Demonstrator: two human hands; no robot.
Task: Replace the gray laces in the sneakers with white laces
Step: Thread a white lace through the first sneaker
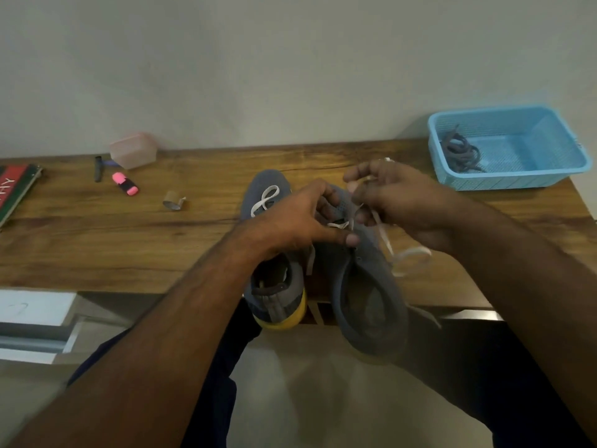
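Note:
Two grey-blue sneakers with yellow soles lie side by side at the table's front edge. The left sneaker (274, 286) carries a white lace (266, 198) over its toe. My left hand (297, 218) grips the right sneaker (368, 292) at its eyelets, thumb pressed on the upper. My right hand (397, 202) pinches a white lace (407, 257) that runs through this sneaker's eyelets and trails in a loop to the right. The grey laces (458, 151) lie bunched in the blue basket.
A blue plastic basket (517, 176) stands at the back right of the wooden table (129, 247). At the back left are a pink box (133, 150), a pink highlighter (126, 184), a dark pen (98, 169), a tape roll (172, 201) and a book (14, 189).

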